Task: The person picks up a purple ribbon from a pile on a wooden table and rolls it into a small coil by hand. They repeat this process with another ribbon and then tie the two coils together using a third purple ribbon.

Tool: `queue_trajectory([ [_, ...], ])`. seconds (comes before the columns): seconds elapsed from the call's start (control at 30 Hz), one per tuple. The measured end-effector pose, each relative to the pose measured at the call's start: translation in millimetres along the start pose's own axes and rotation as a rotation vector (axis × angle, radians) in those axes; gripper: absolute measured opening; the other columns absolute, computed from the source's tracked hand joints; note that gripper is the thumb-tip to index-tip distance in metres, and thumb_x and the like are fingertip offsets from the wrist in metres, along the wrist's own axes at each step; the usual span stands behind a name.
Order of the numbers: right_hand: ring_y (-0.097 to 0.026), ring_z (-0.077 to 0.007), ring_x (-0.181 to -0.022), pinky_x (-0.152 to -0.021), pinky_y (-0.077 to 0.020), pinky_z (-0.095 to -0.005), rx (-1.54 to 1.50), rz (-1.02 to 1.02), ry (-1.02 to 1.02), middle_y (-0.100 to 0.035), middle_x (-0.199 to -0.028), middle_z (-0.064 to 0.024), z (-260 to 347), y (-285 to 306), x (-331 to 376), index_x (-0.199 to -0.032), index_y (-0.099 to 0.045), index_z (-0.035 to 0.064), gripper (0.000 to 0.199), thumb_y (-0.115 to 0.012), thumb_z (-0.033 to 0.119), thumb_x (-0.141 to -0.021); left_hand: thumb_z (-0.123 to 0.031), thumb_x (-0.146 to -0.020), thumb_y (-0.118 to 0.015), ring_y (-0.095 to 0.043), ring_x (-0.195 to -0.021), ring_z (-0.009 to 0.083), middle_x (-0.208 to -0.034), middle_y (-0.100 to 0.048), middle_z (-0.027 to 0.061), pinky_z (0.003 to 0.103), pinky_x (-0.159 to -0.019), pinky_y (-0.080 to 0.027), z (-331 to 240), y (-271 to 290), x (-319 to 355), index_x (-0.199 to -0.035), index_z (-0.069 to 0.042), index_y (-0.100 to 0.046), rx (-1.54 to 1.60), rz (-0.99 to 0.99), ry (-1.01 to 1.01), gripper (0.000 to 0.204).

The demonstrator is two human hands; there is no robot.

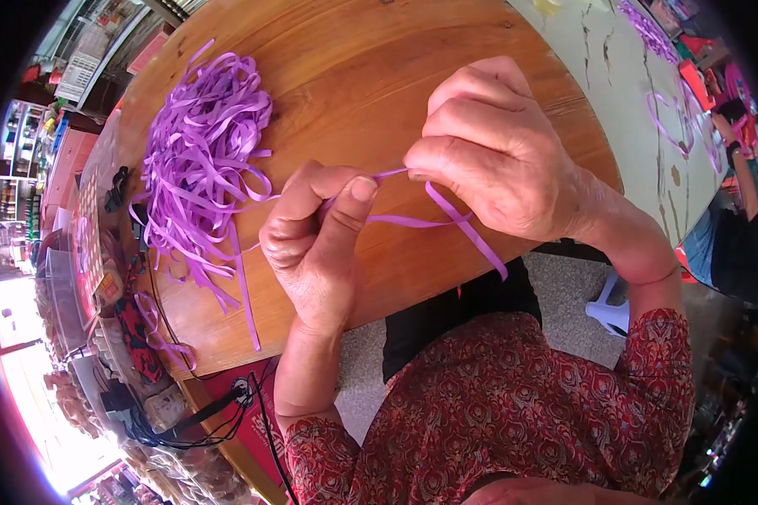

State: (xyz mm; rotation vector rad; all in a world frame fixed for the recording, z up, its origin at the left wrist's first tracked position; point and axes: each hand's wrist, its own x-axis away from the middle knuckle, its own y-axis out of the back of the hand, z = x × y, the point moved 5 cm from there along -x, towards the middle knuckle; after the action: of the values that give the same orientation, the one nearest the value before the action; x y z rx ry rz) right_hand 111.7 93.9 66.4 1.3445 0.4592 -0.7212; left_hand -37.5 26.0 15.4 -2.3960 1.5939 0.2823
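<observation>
Between my two hands runs a short taut stretch of purple ribbon. My left hand pinches it between thumb and bent forefinger, the other fingers curled in. My right hand is closed on the ribbon's other part, its thumb tip pressed against the forefinger. Below the right hand a loose ribbon end hangs down, crossed by another strand that leads back to my left hand. A big tangled heap of purple ribbons lies on the wooden table left of my hands. What the curled fingers cover is hidden.
The brown wooden table has a rounded right edge, beside a pale marbled table with more purple ribbon. At the far right a co-worker's arm reaches in. Black cables hang by the near left corner. A white plastic piece stands on the floor.
</observation>
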Motion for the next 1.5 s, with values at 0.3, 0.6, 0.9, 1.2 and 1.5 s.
queue_trajectory([
  [0.3, -0.056, -0.0188, -0.078, -0.075, -0.0404, -0.0328, -0.087, -0.019, -0.036, -0.057, -0.076, -0.0018, -13, -10, 5, -0.084, -0.065, 0.0065, 0.019, -0.074, 0.009, -0.067, 0.0, -0.083, -0.063, -0.046, -0.065, 0.0069, -0.074, -0.058, 0.0009, 0.019, -0.059, -0.035, 14, 6, -2, -0.081, 0.0, -0.063, 0.227, -0.08, 0.12, 0.001],
  [0.6, -0.057, -0.0252, -0.093, -0.077, -0.0478, -0.0354, -0.345, 0.072, -0.288, -0.062, -0.102, -0.0104, -32, -26, 30, -0.111, -0.061, 0.0036, 0.047, -0.076, 0.017, -0.068, -0.009, -0.085, -0.063, -0.042, -0.057, 0.0066, -0.07, -0.057, 0.0009, 0.021, -0.051, -0.031, 32, -2, -4, -0.084, -0.002, -0.063, 0.567, -0.044, 0.273, 0.006],
  [0.9, -0.058, -0.0197, -0.085, -0.079, -0.0406, -0.0336, -0.602, 0.536, -0.305, -0.063, -0.09, -0.0046, -7, -51, 52, -0.11, -0.06, 0.0045, 0.045, -0.072, 0.031, -0.076, -0.013, -0.087, -0.06, -0.029, -0.052, 0.006, -0.065, -0.048, -0.0021, 0.022, -0.048, -0.021, 20, -5, -19, -0.084, -0.002, -0.061, 0.739, -0.101, 0.301, 0.011],
  [1.2, -0.059, -0.0104, -0.072, -0.066, -0.0459, -0.0236, -0.776, 0.339, -0.624, -0.064, -0.079, -0.0026, -47, -6, 74, -0.097, -0.065, 0.0024, 0.022, -0.069, 0.014, -0.08, -0.016, -0.091, -0.053, -0.021, -0.051, 0.0071, -0.058, -0.026, -0.0061, 0.024, -0.049, -0.019, 0, 51, -55, -0.089, 0.0, -0.057, 0.94, -0.018, 0.118, 0.017],
  [1.5, -0.057, -0.0085, -0.076, -0.07, -0.0463, -0.0216, -0.829, 0.117, -0.883, -0.061, -0.082, -0.0033, -85, 16, 97, -0.1, -0.063, -0.0012, 0.02, -0.059, 0.014, -0.088, -0.015, -0.092, -0.053, -0.034, -0.054, 0.0086, -0.061, -0.039, -0.0024, 0.022, -0.051, -0.028, 36, 102, -60, -0.097, 0.001, -0.058, 0.29, -0.305, 0.02, 0.018],
])
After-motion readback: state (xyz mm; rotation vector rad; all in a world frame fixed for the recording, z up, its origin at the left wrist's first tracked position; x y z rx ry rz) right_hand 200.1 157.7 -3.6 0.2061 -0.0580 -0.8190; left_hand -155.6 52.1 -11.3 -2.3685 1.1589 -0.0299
